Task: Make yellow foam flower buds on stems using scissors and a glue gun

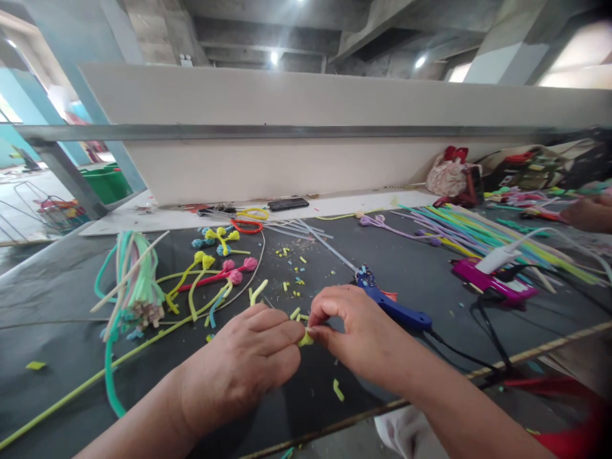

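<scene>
My left hand is closed, its fingertips pinching a small yellow fuzzy piece like chenille stem. My right hand meets it there, thumb and forefinger pinched on the same piece. Fingers hide most of its shape. Short yellow cut bits lie just beyond my left hand. A blue glue gun rests on the dark table past my right hand, a clear glue stick reaching out from its back. Left of my hands are yellow knobbed stems and a pink knobbed stem.
A bundle of green and pale stems lies at left, a long yellow-green stem in front. Toward the back are a phone and scissors. At right sit a magenta power strip, loose stems and another person's hand.
</scene>
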Motion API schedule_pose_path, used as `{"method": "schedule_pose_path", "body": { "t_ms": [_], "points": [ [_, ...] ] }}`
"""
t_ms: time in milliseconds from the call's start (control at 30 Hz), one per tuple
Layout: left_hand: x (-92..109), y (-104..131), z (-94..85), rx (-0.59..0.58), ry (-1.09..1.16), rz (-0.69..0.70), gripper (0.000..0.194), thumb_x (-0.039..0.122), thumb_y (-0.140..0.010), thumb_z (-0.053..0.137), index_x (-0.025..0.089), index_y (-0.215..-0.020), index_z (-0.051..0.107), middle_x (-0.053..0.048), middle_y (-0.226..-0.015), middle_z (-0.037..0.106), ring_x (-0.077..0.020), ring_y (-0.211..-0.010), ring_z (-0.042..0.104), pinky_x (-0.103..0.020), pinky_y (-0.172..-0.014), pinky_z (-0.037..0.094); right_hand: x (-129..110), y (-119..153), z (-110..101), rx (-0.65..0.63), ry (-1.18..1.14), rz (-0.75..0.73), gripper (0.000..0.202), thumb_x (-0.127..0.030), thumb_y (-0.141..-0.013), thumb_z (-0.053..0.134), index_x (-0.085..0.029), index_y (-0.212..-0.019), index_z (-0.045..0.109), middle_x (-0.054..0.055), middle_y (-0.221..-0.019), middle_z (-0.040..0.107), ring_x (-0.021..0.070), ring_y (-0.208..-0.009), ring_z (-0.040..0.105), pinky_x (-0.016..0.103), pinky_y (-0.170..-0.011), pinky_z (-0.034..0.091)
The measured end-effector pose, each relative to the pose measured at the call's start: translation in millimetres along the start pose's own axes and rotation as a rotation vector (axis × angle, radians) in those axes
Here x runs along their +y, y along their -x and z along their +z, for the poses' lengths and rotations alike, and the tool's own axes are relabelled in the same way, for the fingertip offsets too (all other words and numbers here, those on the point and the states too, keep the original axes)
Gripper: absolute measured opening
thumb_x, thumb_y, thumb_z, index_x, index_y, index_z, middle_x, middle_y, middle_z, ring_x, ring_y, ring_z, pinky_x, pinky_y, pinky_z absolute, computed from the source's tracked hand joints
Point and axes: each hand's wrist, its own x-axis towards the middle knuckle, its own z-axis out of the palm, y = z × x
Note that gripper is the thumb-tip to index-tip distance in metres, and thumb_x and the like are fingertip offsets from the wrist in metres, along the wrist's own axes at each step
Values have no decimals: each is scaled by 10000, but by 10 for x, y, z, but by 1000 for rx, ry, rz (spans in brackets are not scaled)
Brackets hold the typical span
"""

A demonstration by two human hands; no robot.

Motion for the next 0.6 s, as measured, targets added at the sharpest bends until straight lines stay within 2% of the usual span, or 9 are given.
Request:
{"method": "schedule_pose_path", "body": {
  "t_ms": [133, 200, 267, 333, 433, 500, 600],
  "points": [
    [-26, 49, 42, 6, 53, -25, 235, 143, -881, 373, 177, -794, 589, -71, -912, 644, -157, -855, 549, -302, -816, 433, 34, -13, -5, 6, -21, -11, 128, -99, -708, 672, -201, -638, 638, -36, -692, 652, 124, -699, 592, 271, -723, 390],
    [-48, 71, 65, 57, 99, -54, 197, 99, -852, 411, 178, -793, 582, -65, -936, 648, -154, -870, 548, -300, -825, 428, 67, -21, -31, 23, -59, -30, 114, -115, -758, 631, -202, -689, 659, -18, -752, 674, 128, -742, 607, 261, -735, 409],
    [-72, 70, 76, 156, 174, -106, 182, 44, -810, 448, 175, -788, 573, -53, -933, 651, -143, -864, 553, -291, -820, 430, 100, -22, -61, 73, -106, -59, 133, -134, -818, 560, -203, -793, 671, 6, -845, 687, 133, -807, 613, 256, -761, 427],
    [-91, 45, 76, 284, 271, -217, 183, 11, -776, 480, 172, -764, 565, -36, -891, 654, -125, -823, 567, -275, -794, 440, 120, -11, -79, 139, -139, -86, 169, -147, -851, 506, -201, -887, 663, 29, -926, 679, 145, -885, 605, 268, -808, 431],
    [-104, -15, 75, 440, 487, -470, 144, 40, -754, 548, 168, -689, 560, -14, -806, 653, -106, -730, 588, -238, -694, 462, 110, 19, -62, 178, -179, -96, 179, -155, -857, 494, -197, -937, 649, 44, -982, 661, 163, -963, 582, 308, -884, 412],
    [-100, -47, 84, 508, 701, -622, 122, 75, -730, 592, 159, -648, 560, -13, -780, 652, -104, -690, 595, -217, -625, 467, 87, 34, -31, 175, -212, -90, 178, -151, -837, 525, -196, -966, 639, 47, -1008, 649, 169, -988, 569, 323, -908, 403],
    [-80, -75, 103, 593, 1009, -774, 106, 96, -677, 638, 144, -614, 567, -10, -762, 645, -96, -651, 588, -197, -580, 464, 61, 33, 15, 177, -239, -68, 240, -110, -767, 605, -188, -993, 627, 53, -1038, 632, 183, -1016, 554, 328, -912, 405]
  ]
}}
